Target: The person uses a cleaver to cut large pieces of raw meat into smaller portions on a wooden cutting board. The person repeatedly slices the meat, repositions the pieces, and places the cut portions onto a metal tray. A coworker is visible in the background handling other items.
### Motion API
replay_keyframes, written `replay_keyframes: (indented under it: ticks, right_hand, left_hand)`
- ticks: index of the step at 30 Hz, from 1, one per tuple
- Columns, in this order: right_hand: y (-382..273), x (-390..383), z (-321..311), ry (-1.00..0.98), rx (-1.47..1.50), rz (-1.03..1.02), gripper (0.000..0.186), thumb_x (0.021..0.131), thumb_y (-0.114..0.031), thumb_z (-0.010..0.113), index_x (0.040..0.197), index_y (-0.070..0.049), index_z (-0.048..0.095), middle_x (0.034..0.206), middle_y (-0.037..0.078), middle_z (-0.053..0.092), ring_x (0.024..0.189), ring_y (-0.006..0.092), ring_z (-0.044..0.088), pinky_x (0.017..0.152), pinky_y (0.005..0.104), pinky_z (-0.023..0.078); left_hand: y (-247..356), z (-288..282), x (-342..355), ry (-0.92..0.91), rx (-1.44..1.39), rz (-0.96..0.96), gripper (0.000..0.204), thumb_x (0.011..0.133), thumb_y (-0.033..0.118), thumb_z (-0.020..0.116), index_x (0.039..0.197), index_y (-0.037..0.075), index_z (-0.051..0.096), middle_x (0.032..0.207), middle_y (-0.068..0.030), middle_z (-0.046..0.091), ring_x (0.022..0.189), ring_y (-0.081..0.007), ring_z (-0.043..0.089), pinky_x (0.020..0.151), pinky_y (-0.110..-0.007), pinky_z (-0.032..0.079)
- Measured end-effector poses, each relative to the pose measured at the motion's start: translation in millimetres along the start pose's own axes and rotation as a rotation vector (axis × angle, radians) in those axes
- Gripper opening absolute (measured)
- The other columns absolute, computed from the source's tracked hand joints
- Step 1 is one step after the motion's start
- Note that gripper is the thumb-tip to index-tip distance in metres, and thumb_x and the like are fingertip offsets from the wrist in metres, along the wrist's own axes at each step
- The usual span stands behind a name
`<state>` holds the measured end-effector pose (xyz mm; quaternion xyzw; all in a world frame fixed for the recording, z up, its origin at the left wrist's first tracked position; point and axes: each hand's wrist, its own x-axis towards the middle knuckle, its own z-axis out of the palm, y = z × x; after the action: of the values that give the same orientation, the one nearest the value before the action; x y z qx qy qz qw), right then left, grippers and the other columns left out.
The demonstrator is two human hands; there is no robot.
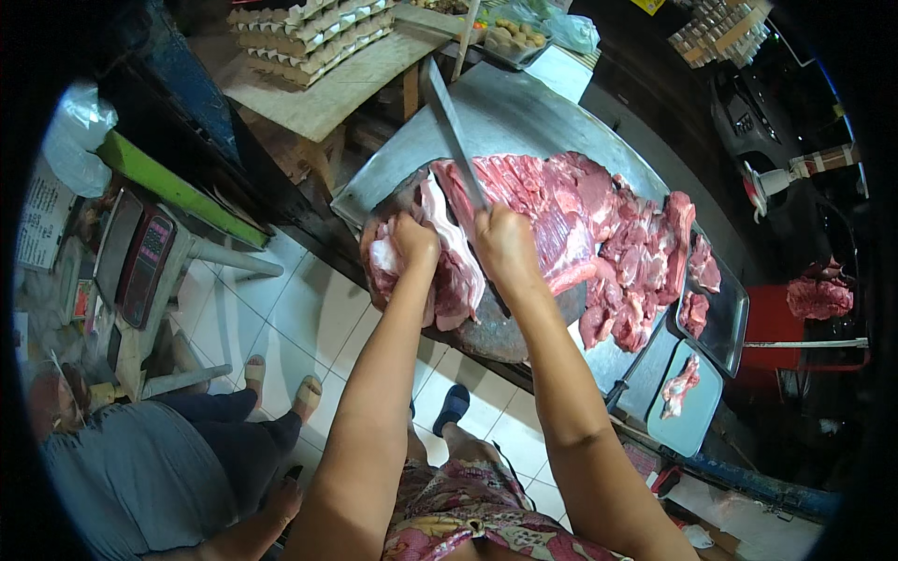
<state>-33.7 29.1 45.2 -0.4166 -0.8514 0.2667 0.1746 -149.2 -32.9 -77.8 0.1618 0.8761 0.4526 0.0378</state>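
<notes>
My right hand (505, 248) is closed round the handle of a long knife (453, 133), its blade pointing away and to the left over the meat. My left hand (414, 243) grips a strip of raw meat (453, 266) with a pale fatty edge, at the left side of a round chopping block (491, 338). Right of the blade lies a large slab of raw ribs (561, 201), partly on the block. The left hand's fingertips are tucked into the meat and partly hidden.
Cut meat pieces (636, 243) spread right across the metal table (533, 107). Beyond them are a metal tray (734, 323) and a light blue tray (716, 397). Egg trays (313, 42) are stacked far left. A digital scale (150, 245) and another person (159, 467) are at left.
</notes>
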Motion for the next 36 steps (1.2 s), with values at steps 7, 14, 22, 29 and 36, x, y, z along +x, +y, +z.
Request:
replay_keyframes:
  ticks: [7,14,22,29,36]
  right_hand:
    - [-46.7,22.2,-36.4,0.479,0.639,-0.376,0.012,0.093,-0.009,0.054,0.086,0.001,0.055,0.062,0.018,0.055,0.049,0.0281,0.054,0.048,0.0362,0.043]
    - [54.3,9.1,72.8,-0.182,-0.055,0.107,0.042,0.088,-0.028,0.049,0.083,0.010,0.066,0.087,0.038,0.060,0.088,0.0510,0.062,0.082,0.0540,0.048]
    - [57.3,4.4,77.8,-0.156,-0.160,-0.121,0.042,0.092,-0.027,0.050,0.075,0.009,0.063,0.080,0.035,0.061,0.080,0.0482,0.064,0.075,0.0502,0.051]
    - [38.7,3.9,62.3,-0.232,-0.221,-0.274,0.025,0.085,-0.018,0.053,0.080,0.004,0.063,0.081,0.027,0.068,0.070,0.0390,0.070,0.062,0.0481,0.057]
    - [30.6,10.0,59.3,-0.225,-0.189,0.062,0.024,0.084,-0.019,0.055,0.073,0.001,0.064,0.067,0.023,0.066,0.070,0.0317,0.072,0.061,0.0447,0.057]
  left_hand:
    - [-2.7,-6.6,-4.4,-0.041,0.009,-0.071,0.028,0.075,0.010,0.057,0.096,-0.009,0.058,0.099,-0.0311,0.062,0.100,-0.0472,0.059,0.091,-0.049,0.044]
    - [-0.9,-14.9,1.4,-0.163,-0.029,-0.062,0.032,0.078,0.010,0.061,0.103,-0.009,0.057,0.103,-0.0322,0.062,0.101,-0.0474,0.059,0.092,-0.048,0.044]
    - [-4.4,-19.1,-6.8,-0.048,-0.090,0.058,0.029,0.081,0.008,0.061,0.105,-0.007,0.053,0.098,-0.0323,0.062,0.097,-0.0491,0.059,0.088,-0.052,0.045]
    - [-11.1,-15.3,-11.4,-0.275,-0.105,0.131,0.027,0.081,0.003,0.060,0.106,-0.002,0.052,0.099,-0.0293,0.061,0.097,-0.0468,0.058,0.084,-0.050,0.044]
    - [-20.6,-0.7,-3.8,-0.307,-0.133,0.117,0.025,0.080,0.004,0.058,0.104,-0.002,0.054,0.095,-0.0269,0.062,0.093,-0.0447,0.061,0.082,-0.047,0.046]
